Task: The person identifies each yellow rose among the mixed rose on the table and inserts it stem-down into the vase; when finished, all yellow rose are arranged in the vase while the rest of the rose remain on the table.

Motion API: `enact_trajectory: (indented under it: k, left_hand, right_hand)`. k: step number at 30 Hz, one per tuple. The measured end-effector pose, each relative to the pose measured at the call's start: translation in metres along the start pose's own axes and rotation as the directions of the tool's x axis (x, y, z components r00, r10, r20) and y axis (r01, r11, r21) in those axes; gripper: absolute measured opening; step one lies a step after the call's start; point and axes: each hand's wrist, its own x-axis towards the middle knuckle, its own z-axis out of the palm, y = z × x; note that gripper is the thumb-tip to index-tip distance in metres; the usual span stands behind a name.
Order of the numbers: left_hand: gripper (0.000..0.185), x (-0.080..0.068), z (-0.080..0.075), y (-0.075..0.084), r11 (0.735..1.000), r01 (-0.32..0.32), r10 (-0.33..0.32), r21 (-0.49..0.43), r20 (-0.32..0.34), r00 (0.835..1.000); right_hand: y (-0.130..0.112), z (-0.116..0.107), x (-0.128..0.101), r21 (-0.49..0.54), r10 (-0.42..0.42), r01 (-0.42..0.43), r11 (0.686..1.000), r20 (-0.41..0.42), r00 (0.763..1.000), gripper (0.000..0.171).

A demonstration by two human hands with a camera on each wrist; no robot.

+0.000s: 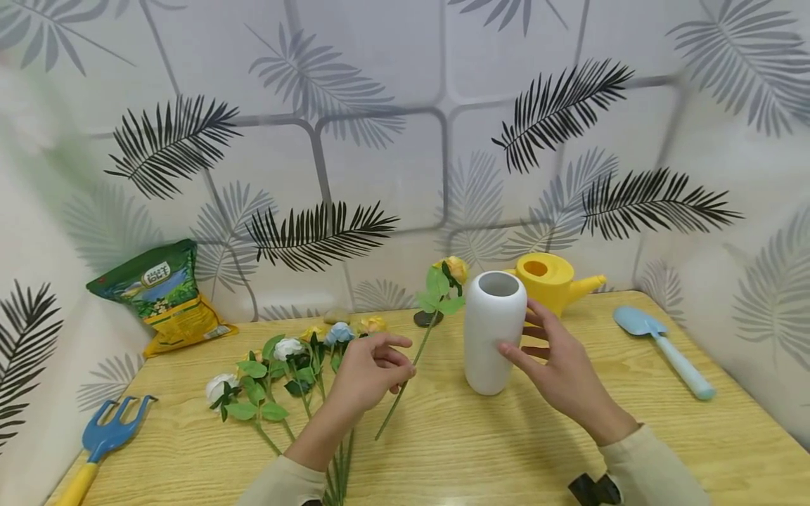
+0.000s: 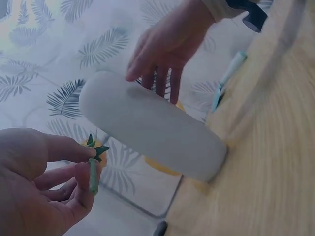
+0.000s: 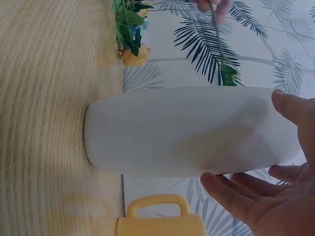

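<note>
My left hand [image 1: 373, 372] pinches the green stem of a yellow rose [image 1: 455, 268] between thumb and fingers. The bloom is up, beside the rim of a white vase [image 1: 492, 344], and the stem slants down to the left. In the left wrist view the stem's cut end [image 2: 93, 177] sticks out past the fingertips. The vase stands upright on the table, its mouth facing up. My right hand [image 1: 563, 365] holds its right side, thumb on the front and fingers around the side, as the right wrist view also shows.
Several white, blue and yellow flowers [image 1: 287, 348] lie at left centre. A yellow watering can [image 1: 547, 281] is behind the vase, a light blue trowel [image 1: 664, 348] at right. A blue hand fork [image 1: 114, 432] lies at left, near a green and yellow bag [image 1: 167, 295]. A dark stone [image 1: 427, 318] lies behind.
</note>
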Motion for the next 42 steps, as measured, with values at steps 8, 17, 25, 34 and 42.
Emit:
enact_trajectory:
  k: [8, 17, 25, 34, 42]
  left_hand:
    - [0.031, 0.018, 0.012, 0.03, 0.994, -0.038, 0.034, -0.099, -0.045, 0.998]
    - [0.03, 0.041, 0.029, 0.068, 0.976, -0.12, 0.114, -0.179, -0.042, 0.993]
    - [0.03, 0.065, 0.046, 0.1, 0.945, -0.238, 0.23, -0.226, -0.061, 0.971]
    - [0.03, 0.085, 0.059, 0.129, 0.916, -0.298, 0.275, -0.269, -0.119, 0.954]
    - [0.03, 0.097, 0.067, 0.14, 0.887, -0.343, 0.304, -0.309, -0.168, 0.938]
  right_hand:
    - [-0.001, -0.001, 0.001, 0.001, 0.0, 0.0, 1.0, 0.004, 1.0, 0.076]
    - [0.002, -0.001, 0.001, -0.004, -0.01, 0.01, 1.0, -0.008, 1.0, 0.076]
    - [0.004, 0.0, 0.002, 0.008, -0.014, 0.014, 1.0, -0.018, 1.0, 0.075]
    - [0.005, 0.001, 0.003, 0.014, -0.007, 0.007, 1.0, -0.009, 1.0, 0.075]
    - [0.002, -0.002, 0.001, 0.014, 0.006, -0.006, 1.0, -0.006, 1.0, 0.074]
